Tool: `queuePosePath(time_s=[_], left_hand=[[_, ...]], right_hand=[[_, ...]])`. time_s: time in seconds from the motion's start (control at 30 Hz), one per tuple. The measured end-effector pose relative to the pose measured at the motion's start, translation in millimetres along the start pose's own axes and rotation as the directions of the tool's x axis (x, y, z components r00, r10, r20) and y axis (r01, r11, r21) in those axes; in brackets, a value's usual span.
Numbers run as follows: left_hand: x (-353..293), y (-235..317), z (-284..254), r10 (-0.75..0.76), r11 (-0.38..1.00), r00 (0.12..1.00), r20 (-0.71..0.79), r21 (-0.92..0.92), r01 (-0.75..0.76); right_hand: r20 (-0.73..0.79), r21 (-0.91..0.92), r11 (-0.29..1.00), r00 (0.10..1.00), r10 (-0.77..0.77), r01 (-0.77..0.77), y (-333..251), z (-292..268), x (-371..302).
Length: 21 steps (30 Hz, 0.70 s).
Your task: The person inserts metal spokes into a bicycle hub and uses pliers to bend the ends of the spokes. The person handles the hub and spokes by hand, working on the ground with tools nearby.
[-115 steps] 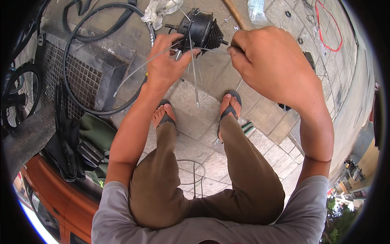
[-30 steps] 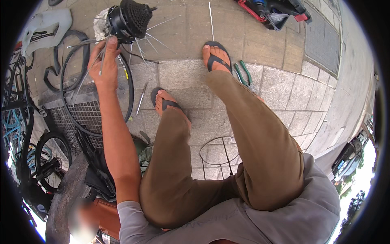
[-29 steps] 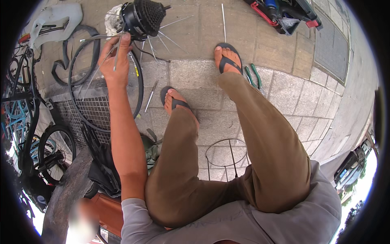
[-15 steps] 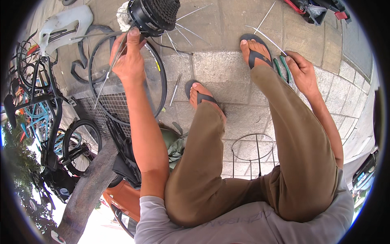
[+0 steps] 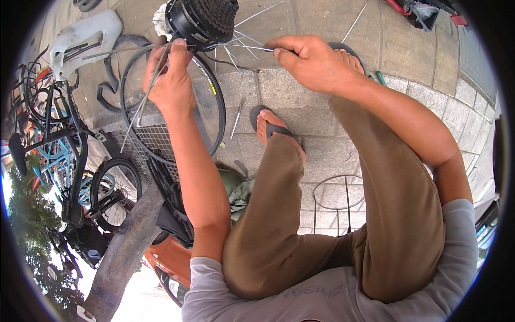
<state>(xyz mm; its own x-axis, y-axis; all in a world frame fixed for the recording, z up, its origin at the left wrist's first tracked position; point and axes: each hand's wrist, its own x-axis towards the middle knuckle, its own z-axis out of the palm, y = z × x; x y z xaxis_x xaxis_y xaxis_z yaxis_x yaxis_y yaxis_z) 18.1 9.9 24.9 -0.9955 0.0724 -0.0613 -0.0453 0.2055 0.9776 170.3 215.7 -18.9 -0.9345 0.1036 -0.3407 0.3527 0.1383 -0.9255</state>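
My left hand point(image 5: 170, 75) is closed around the lower side of a black wheel hub point(image 5: 196, 27) that carries a dark stack of sprockets point(image 5: 221, 19). Several thin metal spokes stick out of the hub, and some hang down past my left fingers. Between the thumb and fingers of my right hand point(image 5: 311, 59) is the end of a single spoke point(image 5: 244, 47). That spoke runs left to the hub; its other end is lost among the others there. Whether it passes through a hole cannot be made out. A whitish lump point(image 5: 161, 20) shows beside the hub.
A bare black wheel rim point(image 5: 221, 121) lies left of my feet, partly over a metal grate point(image 5: 115, 140). A slim metal tool point(image 5: 236, 119) rests on the paving. Green handles point(image 5: 381, 78) show beside my right foot, and another spoke point(image 5: 355, 21) lies beyond it. Parked bicycles point(image 5: 59, 139) crowd the left.
My right hand has swung left from beside my right foot to the hub, carrying the spoke with it. My left hand and the hub stay almost in place.
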Motion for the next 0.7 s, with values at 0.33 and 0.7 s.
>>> queuePosePath(time_s=[0.33,0.7], left_hand=[[0.2,5.7,-2.6,-0.051,0.996,0.998,0.046,0.073,0.048],[0.5,5.8,-2.5,-0.060,0.996,0.998,0.025,0.064,0.058]], right_hand=[[0.005,0.056,0.997,0.999,0.052,-0.053,-6.2,1.5,-6.7],[0.043,0.032,0.999,0.999,0.023,-0.025,-12.3,-1.3,-6.3]])
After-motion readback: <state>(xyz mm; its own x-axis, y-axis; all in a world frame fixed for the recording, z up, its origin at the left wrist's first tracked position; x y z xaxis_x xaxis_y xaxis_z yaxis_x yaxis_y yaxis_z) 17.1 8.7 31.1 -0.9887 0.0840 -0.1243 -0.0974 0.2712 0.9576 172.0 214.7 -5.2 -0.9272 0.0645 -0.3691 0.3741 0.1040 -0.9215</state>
